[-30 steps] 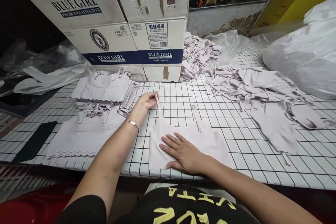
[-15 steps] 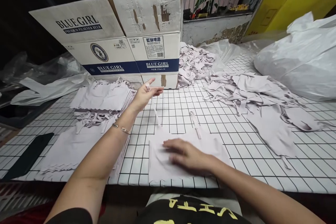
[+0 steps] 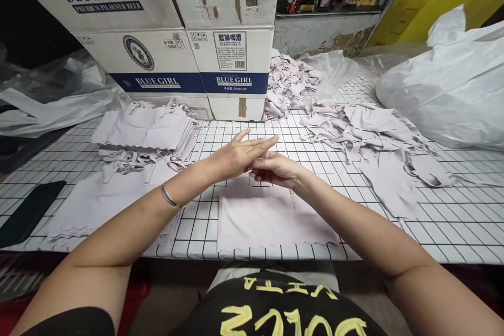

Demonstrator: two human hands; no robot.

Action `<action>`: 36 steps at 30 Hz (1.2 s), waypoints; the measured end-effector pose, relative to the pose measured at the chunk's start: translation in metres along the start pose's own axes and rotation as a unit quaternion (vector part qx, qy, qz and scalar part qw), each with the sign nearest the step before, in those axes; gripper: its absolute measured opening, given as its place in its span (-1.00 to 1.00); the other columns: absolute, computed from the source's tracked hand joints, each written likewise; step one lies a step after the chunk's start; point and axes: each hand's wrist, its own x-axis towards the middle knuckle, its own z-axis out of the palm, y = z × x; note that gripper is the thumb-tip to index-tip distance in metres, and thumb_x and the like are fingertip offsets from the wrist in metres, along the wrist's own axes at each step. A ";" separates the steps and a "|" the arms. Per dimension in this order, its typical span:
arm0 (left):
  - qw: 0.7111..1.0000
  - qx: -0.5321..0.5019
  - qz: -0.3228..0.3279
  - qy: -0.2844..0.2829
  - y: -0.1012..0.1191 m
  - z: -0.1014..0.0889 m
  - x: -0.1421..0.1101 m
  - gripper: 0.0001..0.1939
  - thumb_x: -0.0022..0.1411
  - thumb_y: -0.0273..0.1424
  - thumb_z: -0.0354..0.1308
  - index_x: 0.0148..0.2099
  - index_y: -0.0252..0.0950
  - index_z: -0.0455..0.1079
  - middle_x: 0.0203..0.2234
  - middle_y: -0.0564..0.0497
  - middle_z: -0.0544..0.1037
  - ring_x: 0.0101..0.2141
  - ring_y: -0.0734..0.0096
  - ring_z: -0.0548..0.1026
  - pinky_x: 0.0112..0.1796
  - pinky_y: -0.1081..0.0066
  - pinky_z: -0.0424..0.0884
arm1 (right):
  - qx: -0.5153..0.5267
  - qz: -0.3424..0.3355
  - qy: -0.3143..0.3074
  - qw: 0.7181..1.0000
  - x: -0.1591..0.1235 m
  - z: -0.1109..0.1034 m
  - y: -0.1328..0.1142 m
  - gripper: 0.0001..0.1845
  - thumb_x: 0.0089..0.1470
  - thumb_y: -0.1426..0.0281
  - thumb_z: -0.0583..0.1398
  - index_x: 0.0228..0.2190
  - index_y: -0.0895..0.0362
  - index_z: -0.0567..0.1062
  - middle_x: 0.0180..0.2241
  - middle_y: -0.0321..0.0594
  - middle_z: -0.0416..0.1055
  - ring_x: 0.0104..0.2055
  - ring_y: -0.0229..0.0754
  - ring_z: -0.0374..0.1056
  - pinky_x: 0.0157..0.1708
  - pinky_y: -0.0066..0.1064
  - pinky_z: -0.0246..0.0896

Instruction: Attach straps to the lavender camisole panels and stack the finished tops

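Note:
A pale pink camisole [image 3: 271,223] lies flat at the table's front edge, its hem towards me. Just beyond its upper edge, my hands meet over the straps, which they mostly hide. My left hand [image 3: 236,158] has its fingers stretched out, reaching across the fingertips of my right hand. Partly behind them, my right hand [image 3: 275,169] is closed, its fingers curled; whatever lies between them is hidden. To the left sit an upper stack of matching camisoles [image 3: 137,126] and a lower stack [image 3: 98,199].
A white beer carton [image 3: 232,58] stands open at the back. Loose pale garments [image 3: 378,131] spread over the right side, with another heap [image 3: 291,81] behind. A bulging white plastic bag [image 3: 444,89] sits at far right. A dark phone-like slab [image 3: 31,212] lies at left.
My right hand has lifted off the camisole's body and moved up to the straps. My left hand, earlier at the left strap and then raised, has come right to meet it.

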 end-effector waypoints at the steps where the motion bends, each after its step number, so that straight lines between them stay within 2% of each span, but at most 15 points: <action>1: 1.000 0.009 0.000 -0.004 0.000 0.001 0.000 -0.18 0.33 -0.58 0.01 0.42 -0.17 -0.41 0.03 -0.18 0.49 0.16 0.25 0.34 0.21 -0.18 -0.03 | 0.002 -0.002 0.014 1.000 0.002 0.003 0.001 -0.71 -0.18 0.43 0.43 -0.36 0.19 0.50 -0.38 -0.20 0.49 -0.44 -0.37 0.36 -0.47 -0.55 0.29; 5: 0.998 0.037 -0.045 -0.034 -0.002 0.004 -0.005 -0.17 0.26 -0.61 0.09 0.41 -0.28 -0.29 0.06 -0.29 0.46 0.19 0.12 0.31 0.20 -0.23 -0.09 | -0.014 0.013 0.042 0.999 0.004 0.004 0.006 -0.65 -0.24 0.53 0.42 -0.33 0.18 0.49 -0.45 -0.25 0.47 -0.44 -0.35 0.36 -0.45 -0.52 0.31; 8: 0.994 0.040 -0.099 -0.037 -0.002 0.007 -0.013 -0.20 0.25 -0.66 0.05 0.41 -0.23 -0.23 0.06 -0.23 0.47 0.17 0.15 0.33 0.20 -0.23 -0.10 | -0.042 0.041 0.048 0.997 0.003 -0.003 0.009 -0.63 -0.24 0.53 0.41 -0.30 0.19 0.49 -0.42 -0.23 0.49 -0.39 -0.31 0.39 -0.40 -0.48 0.33; 11: 0.995 0.027 -0.091 -0.036 0.003 0.015 -0.016 -0.20 0.26 -0.65 0.05 0.41 -0.21 -0.25 0.08 -0.20 0.46 0.16 0.20 0.35 0.22 -0.19 -0.12 | -0.058 0.019 0.036 0.997 0.003 -0.006 0.011 -0.57 -0.25 0.53 0.41 -0.26 0.17 0.47 -0.40 -0.26 0.48 -0.38 -0.33 0.38 -0.37 -0.47 0.30; 17: 0.995 0.028 -0.087 -0.038 0.012 0.028 -0.008 -0.32 0.32 -0.63 -0.03 0.40 -0.26 -0.16 0.09 -0.18 0.45 0.19 0.18 0.30 0.22 -0.18 -0.14 | -0.039 -0.039 0.130 0.990 0.006 -0.003 0.016 -0.76 -0.23 0.60 0.32 -0.44 0.17 0.44 -0.57 -0.36 0.34 -0.46 -0.36 0.31 -0.44 -0.49 0.24; 19: 0.992 0.021 -0.116 -0.040 0.012 0.026 -0.009 -0.35 0.31 -0.62 -0.02 0.38 -0.24 -0.08 0.10 -0.17 0.44 0.20 0.16 0.28 0.22 -0.16 -0.13 | -0.004 -0.012 0.118 0.993 0.004 -0.008 0.019 -0.74 -0.22 0.60 0.32 -0.40 0.17 0.45 -0.56 -0.37 0.34 -0.48 -0.38 0.30 -0.46 -0.52 0.24; 21: 0.983 0.011 -0.183 -0.023 0.014 0.024 -0.015 -0.40 0.28 -0.57 0.05 0.33 -0.25 0.07 0.12 -0.19 0.41 0.18 0.09 0.29 0.19 -0.14 -0.07 | 0.039 0.040 0.108 0.993 0.001 -0.017 0.023 -0.71 -0.18 0.60 0.33 -0.34 0.18 0.46 -0.52 -0.35 0.38 -0.49 -0.40 0.30 -0.47 -0.55 0.27; 24: 0.945 -0.055 -0.321 0.029 0.024 0.026 -0.027 -0.69 0.24 -0.44 0.14 0.04 -0.28 0.41 -0.04 -0.14 0.51 0.01 0.13 0.42 0.07 0.06 0.21 | 0.087 0.096 0.118 0.985 -0.005 -0.028 0.030 -0.84 -0.09 0.57 0.29 -0.37 0.20 0.47 -0.50 -0.29 0.41 -0.49 -0.40 0.31 -0.49 -0.58 0.29; 25: 0.926 -0.096 -0.362 0.044 0.030 0.030 -0.031 -0.80 0.24 -0.41 0.13 -0.09 -0.29 0.47 -0.14 -0.10 0.55 -0.09 0.20 0.47 -0.01 0.16 0.30 | 0.098 0.106 0.121 0.982 -0.006 -0.029 0.032 -0.89 -0.05 0.55 0.28 -0.40 0.20 0.46 -0.48 -0.26 0.42 -0.47 -0.38 0.33 -0.49 -0.58 0.29; 27: 0.886 -0.177 -0.424 0.066 0.042 0.038 -0.036 -0.83 0.25 -0.37 0.11 -0.28 -0.28 0.51 -0.32 -0.03 0.55 -0.26 0.33 0.50 -0.16 0.32 0.38 | 0.116 0.111 0.128 0.979 -0.008 -0.029 0.036 -0.93 -0.03 0.52 0.27 -0.43 0.20 0.46 -0.45 -0.22 0.44 -0.43 -0.35 0.36 -0.50 -0.58 0.29; 32: 0.815 -0.285 -0.495 0.100 0.062 0.060 -0.035 -0.83 0.15 -0.34 0.16 -0.27 -0.27 0.54 -0.34 0.00 0.55 -0.31 0.37 0.49 -0.24 0.38 0.38 | 0.132 0.065 0.145 0.978 -0.006 -0.017 0.043 -0.79 -0.16 0.47 0.36 -0.47 0.16 0.42 -0.51 -0.36 0.32 -0.51 -0.39 0.21 -0.59 -0.56 0.13; 36: 0.772 -0.351 -0.515 0.126 0.063 0.060 -0.031 -0.85 0.13 -0.36 0.15 -0.38 -0.31 0.50 -0.41 0.00 0.57 -0.32 0.37 0.49 -0.24 0.40 0.38 | 0.106 0.053 0.155 0.981 -0.004 -0.015 0.048 -0.69 -0.22 0.38 0.40 -0.45 0.15 0.40 -0.45 -0.34 0.32 -0.50 -0.39 0.16 -0.57 -0.53 0.10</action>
